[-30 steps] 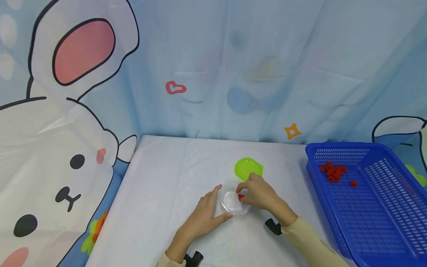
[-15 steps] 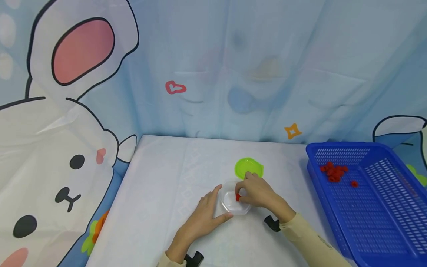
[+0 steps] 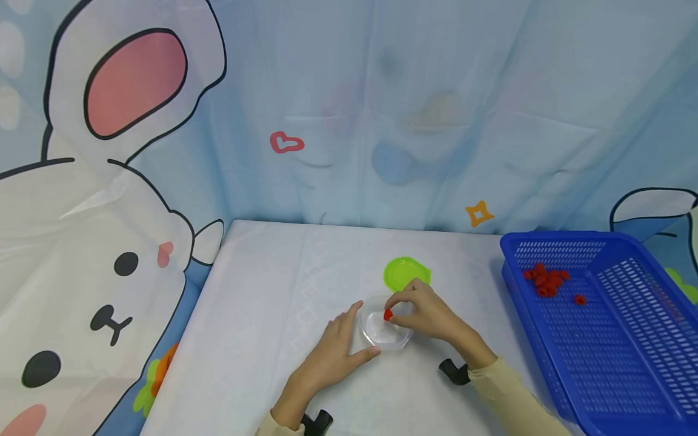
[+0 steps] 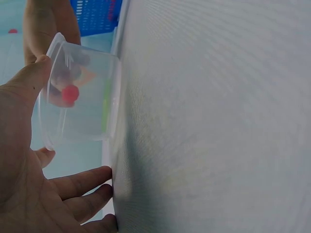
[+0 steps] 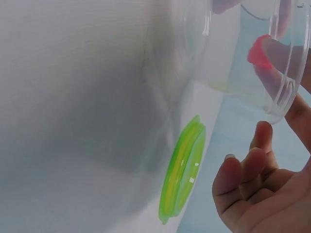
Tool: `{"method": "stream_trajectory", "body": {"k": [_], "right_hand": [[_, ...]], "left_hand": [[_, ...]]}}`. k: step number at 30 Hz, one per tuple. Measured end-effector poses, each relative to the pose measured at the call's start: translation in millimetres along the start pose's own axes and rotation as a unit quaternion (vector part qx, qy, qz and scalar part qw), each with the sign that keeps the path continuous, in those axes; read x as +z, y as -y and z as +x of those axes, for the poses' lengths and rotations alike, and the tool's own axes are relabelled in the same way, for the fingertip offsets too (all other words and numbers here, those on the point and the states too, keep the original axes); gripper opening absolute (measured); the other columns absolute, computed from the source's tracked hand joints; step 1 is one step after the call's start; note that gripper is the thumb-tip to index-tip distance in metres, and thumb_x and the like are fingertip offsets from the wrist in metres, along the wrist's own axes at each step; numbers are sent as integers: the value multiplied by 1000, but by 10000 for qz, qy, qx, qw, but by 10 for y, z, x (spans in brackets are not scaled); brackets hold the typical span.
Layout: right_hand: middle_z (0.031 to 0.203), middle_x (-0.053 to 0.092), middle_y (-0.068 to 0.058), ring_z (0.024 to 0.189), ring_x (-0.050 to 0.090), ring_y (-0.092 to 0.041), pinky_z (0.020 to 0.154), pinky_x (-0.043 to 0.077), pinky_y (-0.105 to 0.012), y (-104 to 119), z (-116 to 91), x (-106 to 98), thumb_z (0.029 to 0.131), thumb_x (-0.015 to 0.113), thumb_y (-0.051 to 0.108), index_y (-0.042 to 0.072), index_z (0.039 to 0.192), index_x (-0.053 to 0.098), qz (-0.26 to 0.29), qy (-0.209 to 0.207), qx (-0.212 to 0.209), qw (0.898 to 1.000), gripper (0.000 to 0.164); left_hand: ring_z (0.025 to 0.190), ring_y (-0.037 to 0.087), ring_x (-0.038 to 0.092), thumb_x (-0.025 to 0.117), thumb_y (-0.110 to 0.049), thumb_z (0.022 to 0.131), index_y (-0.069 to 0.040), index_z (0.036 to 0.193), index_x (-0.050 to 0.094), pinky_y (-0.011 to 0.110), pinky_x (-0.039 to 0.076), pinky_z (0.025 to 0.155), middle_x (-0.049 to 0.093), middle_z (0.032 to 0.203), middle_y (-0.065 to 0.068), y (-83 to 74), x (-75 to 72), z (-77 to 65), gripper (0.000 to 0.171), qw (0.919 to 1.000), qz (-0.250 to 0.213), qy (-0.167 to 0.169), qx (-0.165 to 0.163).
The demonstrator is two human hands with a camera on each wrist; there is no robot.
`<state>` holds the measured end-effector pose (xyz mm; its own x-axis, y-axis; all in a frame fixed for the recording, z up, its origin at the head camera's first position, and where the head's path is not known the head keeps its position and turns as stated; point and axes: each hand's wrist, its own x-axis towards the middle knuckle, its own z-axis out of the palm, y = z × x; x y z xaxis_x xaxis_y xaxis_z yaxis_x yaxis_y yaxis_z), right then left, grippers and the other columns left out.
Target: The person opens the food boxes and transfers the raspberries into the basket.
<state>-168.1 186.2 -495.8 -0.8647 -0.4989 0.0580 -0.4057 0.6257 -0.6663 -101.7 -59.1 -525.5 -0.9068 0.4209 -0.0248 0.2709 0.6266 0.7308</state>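
A clear plastic container [image 3: 376, 336] stands on the white-covered table. My left hand [image 3: 334, 352] steadies it, with thumb and index finger spread across its rim. The other left fingers extend down to the cloth in the left wrist view. My right hand [image 3: 428, 312] pinches a small red piece [image 3: 388, 315] between thumb and fingertips. That piece is inside the container's mouth, seen through the clear wall in both wrist views. Just behind the container lies a bright green lid [image 3: 402, 274], partly overlapped by the right hand in the head view.
At the right stands a blue perforated basket [image 3: 605, 357]. A cluster of small red pieces [image 3: 547, 280] and a single red piece [image 3: 580, 300] lie in its far left part. A cartoon-printed curtain [image 3: 349, 121] hangs behind the white table [image 3: 262, 290].
My right hand dips slightly left in the container, then rises with the red piece and draws back a little right. The left hand and container stay put.
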Motion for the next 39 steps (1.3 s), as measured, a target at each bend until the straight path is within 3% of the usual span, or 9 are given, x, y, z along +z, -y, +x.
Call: {"method": "stream_trajectory", "body": {"k": [10, 16, 23, 34, 39], "right_hand": [[91, 55, -7, 85, 50, -27, 69, 42, -32, 6, -82, -108, 84, 82, 14, 21, 102, 77, 464, -485, 75, 9977, 20], [87, 55, 0, 72, 46, -21, 60, 40, -28, 42, -139, -181, 87, 81, 22, 22, 104, 75, 702, -690, 12, 9951, 18], [86, 54, 1, 67, 44, -17, 56, 38, -26, 89, -227, -289, 86, 81, 22, 20, 108, 75, 929, -952, 114, 9910, 22], [85, 52, -1, 69, 43, -17, 54, 36, -28, 242, -397, -617, 87, 80, 17, 21, 107, 75, 713, -1311, 100, 9887, 21], [88, 52, -4, 69, 43, -19, 52, 34, -29, 324, -497, -769, 89, 79, 18, 18, 110, 74, 752, -1345, 327, 9875, 21]], "left_hand": [[143, 33, 32, 61, -63, 91, -24, 161, 13, 54, 27, 115, 35, 155, 17, 0, 11, 3, 93, 10000, 46, -59, 55], [143, 32, 32, 61, -64, 91, -23, 161, 13, 53, 25, 116, 35, 155, 15, 6, 18, 2, 94, 9999, 60, -108, 80], [139, 32, 36, 62, -63, 90, -25, 161, 14, 52, 35, 110, 37, 154, 14, -2, 15, 0, 94, 9999, 41, -121, 37], [136, 33, 39, 62, -64, 90, -24, 160, 15, 51, 36, 109, 38, 152, 16, 1, 35, 1, 93, 9999, -6, -151, 18], [136, 33, 39, 63, -62, 90, -24, 160, 17, 51, 36, 109, 39, 152, 17, 4, 35, 0, 92, 9998, -44, -194, 50]]}}
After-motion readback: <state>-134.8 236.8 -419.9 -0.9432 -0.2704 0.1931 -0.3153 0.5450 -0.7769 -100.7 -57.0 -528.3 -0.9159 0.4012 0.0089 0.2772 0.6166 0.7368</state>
